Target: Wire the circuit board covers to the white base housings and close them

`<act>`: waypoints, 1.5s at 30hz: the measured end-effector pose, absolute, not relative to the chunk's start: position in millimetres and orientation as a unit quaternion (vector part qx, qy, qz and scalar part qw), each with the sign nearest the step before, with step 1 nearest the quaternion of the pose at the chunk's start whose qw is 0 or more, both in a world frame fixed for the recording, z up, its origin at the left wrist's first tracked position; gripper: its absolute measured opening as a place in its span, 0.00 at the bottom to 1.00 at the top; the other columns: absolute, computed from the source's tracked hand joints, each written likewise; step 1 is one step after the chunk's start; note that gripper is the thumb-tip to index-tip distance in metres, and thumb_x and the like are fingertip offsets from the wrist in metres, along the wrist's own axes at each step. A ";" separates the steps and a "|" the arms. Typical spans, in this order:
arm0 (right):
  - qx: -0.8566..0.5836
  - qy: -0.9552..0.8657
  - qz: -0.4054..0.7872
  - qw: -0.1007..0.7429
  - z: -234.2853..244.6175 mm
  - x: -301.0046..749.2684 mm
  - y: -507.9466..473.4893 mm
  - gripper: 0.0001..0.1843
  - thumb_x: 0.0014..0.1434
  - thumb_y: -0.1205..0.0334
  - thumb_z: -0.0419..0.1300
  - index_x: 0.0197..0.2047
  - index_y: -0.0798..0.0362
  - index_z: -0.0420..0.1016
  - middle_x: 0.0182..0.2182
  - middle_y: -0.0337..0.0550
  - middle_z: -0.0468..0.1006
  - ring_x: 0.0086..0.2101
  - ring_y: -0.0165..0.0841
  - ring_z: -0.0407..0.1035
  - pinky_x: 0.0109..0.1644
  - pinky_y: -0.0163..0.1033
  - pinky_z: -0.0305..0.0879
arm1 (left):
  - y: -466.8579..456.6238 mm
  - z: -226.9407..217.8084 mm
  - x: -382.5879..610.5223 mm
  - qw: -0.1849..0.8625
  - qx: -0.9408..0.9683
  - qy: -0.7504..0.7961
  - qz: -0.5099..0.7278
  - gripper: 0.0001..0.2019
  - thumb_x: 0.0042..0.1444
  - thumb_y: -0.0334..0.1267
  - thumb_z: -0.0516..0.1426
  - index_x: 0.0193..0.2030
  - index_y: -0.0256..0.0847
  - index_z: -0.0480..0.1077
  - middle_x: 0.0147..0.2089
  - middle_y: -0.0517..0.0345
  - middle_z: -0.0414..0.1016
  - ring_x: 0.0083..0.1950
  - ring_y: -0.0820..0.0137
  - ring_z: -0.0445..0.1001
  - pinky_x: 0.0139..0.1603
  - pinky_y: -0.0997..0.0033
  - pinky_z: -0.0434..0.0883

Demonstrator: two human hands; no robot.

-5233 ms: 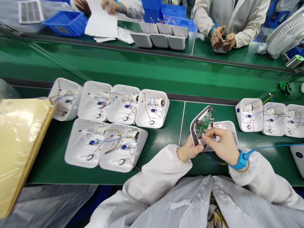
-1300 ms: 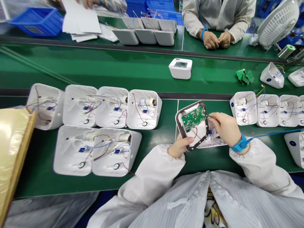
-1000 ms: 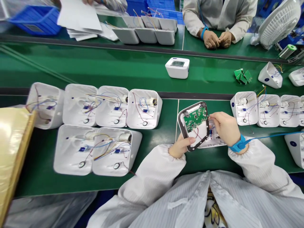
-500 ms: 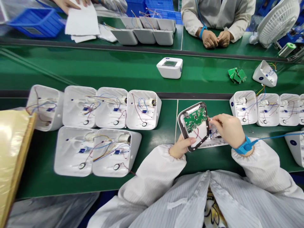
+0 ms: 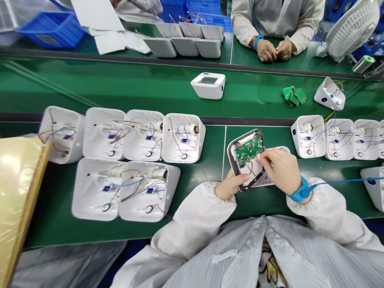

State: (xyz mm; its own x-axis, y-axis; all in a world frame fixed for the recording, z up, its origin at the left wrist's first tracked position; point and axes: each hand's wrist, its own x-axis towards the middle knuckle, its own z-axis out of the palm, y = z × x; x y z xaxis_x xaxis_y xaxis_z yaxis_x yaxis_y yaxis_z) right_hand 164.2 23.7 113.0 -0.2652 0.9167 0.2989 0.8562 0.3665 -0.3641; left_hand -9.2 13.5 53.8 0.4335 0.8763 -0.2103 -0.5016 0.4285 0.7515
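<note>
My left hand grips the lower left edge of a device's front cover, a dark-rimmed panel held tilted above the table. Fixed inside the cover is a green circuit board, with red and black wires below it. At the board's lower right edge, the fingertips of my right hand are pinched together; what they hold is too small to make out. Under the cover and my right hand lies an open white housing, mostly hidden. A blue wrist strap with a cord circles my right wrist.
Several open white housings with wires stand on the left; more line the right. The green belt carries a white device with a screen, green boards and a wired housing. Opposite are a co-worker's hands and a fan.
My right hand has moved left, from beside the cover onto the board's edge. Items on the belt have shifted left. At the upper left, a person's hands have moved off the white sheets.
</note>
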 end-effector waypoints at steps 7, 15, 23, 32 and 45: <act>-0.581 -0.783 0.080 0.206 118.3 163.9 25.7 0.12 0.66 0.58 0.60 0.31 0.52 0.74 0.29 0.39 0.81 0.31 0.35 0.74 0.32 0.38 0.55 | 17.0 56.8 -9.0 0.804 0.299 0.284 0.429 0.34 0.41 0.45 0.70 0.57 0.37 0.72 0.48 0.48 0.80 0.53 0.48 0.76 0.59 0.50 0.70; -0.569 -0.783 0.077 0.239 116.3 164.5 24.7 0.12 0.67 0.58 0.58 0.32 0.51 0.75 0.29 0.40 0.81 0.32 0.35 0.74 0.33 0.38 0.57 | 17.6 58.5 -7.6 0.801 0.306 0.290 0.425 0.38 0.41 0.49 0.70 0.60 0.37 0.70 0.46 0.47 0.80 0.55 0.46 0.75 0.58 0.48 0.71; -0.562 -0.789 0.009 0.250 109.5 161.5 22.8 0.14 0.69 0.57 0.56 0.33 0.52 0.75 0.29 0.42 0.80 0.31 0.35 0.72 0.34 0.39 0.58 | 18.9 54.7 -6.5 0.801 0.295 0.287 0.436 0.40 0.41 0.49 0.69 0.61 0.36 0.69 0.47 0.46 0.80 0.53 0.45 0.76 0.59 0.45 0.70; -0.545 -0.778 0.085 0.301 103.6 163.4 25.0 0.11 0.68 0.58 0.57 0.34 0.51 0.72 0.31 0.41 0.78 0.33 0.34 0.72 0.38 0.39 0.63 | 17.6 44.1 -8.8 0.800 0.286 0.296 0.437 0.38 0.41 0.48 0.68 0.59 0.35 0.70 0.45 0.47 0.80 0.49 0.47 0.77 0.56 0.47 0.71; -0.577 -0.751 0.125 0.296 103.8 154.1 22.9 0.12 0.70 0.58 0.53 0.34 0.50 0.70 0.32 0.42 0.77 0.33 0.35 0.72 0.38 0.40 0.65 | 19.1 46.8 -7.7 0.809 0.263 0.289 0.439 0.35 0.39 0.47 0.69 0.55 0.35 0.72 0.45 0.45 0.81 0.51 0.44 0.76 0.56 0.45 0.70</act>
State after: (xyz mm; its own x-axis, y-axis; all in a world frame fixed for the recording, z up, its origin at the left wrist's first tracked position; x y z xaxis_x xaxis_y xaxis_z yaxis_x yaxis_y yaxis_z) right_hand 154.1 22.9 103.8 -0.1584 0.9407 0.2999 0.7925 0.3023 -0.5296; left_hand -7.7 19.1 46.8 0.4477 0.8624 -0.2364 -0.5583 0.4760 0.6794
